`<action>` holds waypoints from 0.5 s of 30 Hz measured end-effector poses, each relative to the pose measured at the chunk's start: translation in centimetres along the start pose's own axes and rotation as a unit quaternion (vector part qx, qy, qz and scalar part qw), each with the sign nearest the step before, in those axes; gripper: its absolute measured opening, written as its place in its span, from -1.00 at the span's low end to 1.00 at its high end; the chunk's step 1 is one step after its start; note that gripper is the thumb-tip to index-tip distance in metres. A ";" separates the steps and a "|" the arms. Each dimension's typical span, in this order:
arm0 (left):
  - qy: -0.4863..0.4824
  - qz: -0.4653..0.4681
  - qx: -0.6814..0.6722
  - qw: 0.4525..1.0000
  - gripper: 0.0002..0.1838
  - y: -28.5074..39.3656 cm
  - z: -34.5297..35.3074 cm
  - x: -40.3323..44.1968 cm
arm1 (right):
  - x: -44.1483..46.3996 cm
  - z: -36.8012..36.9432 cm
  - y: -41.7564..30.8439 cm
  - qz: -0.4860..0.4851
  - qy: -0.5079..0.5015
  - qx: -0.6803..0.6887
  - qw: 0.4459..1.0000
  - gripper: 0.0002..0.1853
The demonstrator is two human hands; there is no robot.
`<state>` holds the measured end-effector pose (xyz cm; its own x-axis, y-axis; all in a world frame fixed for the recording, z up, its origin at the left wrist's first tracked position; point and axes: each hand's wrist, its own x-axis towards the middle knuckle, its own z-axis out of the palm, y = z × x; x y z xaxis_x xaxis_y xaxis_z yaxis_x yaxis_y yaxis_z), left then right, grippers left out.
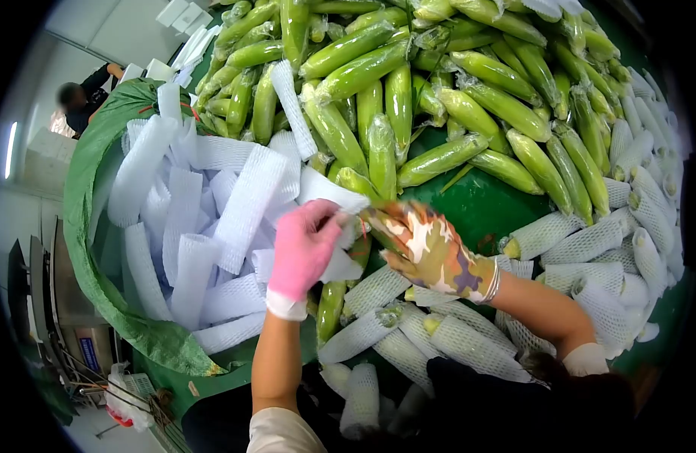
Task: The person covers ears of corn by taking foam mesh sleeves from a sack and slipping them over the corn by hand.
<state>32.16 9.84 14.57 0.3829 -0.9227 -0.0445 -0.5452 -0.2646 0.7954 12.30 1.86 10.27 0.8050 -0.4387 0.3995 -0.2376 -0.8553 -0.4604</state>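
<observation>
My left hand (pixel 304 253), in a pink glove, is closed in a pinch on a white foam net sleeve (pixel 331 190). Close beside it, my right hand (pixel 435 249), in a camouflage glove, is wrapped round a green ear of corn (pixel 383 232); the glove hides most of it and motion blurs it. The corn's end is near the sleeve, but I cannot tell whether it is inside. Beyond my hands lies a heap of film-wrapped green corn ears (pixel 355 64). Below my right hand, several ears in foam sleeves (pixel 469 343) lie together.
A green woven sack (pixel 84 219) full of loose foam sleeves (pixel 242 208) stands at the left. More sleeved corn (pixel 605 283) is piled along the right of the green table surface (pixel 488 208). Another person (pixel 82 106) is at the far left.
</observation>
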 end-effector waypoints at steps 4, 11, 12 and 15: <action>-0.207 -0.093 -0.232 0.946 -0.84 5.3 -2.7 0.2 | 2.7 -2.4 0.2 -0.062 0.039 0.180 0.981 -0.63; -0.149 -0.087 -0.452 0.875 -0.69 1.3 0.4 5.2 | 6.1 -2.1 3.9 0.093 0.017 0.525 0.846 -0.60; -0.109 0.027 -0.292 0.950 -0.67 1.0 1.3 6.1 | 7.2 -1.9 4.6 0.179 -0.054 0.471 0.862 -0.66; 0.004 -0.050 -0.565 0.823 -0.64 -4.0 4.9 7.8 | 8.4 4.7 6.7 0.201 0.047 0.695 0.688 -0.80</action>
<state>33.63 2.34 8.07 0.3903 -0.9093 -0.1446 0.5303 0.0937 0.8426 20.02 -6.30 6.81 0.7714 -0.6352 0.0372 0.3720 0.4028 -0.8363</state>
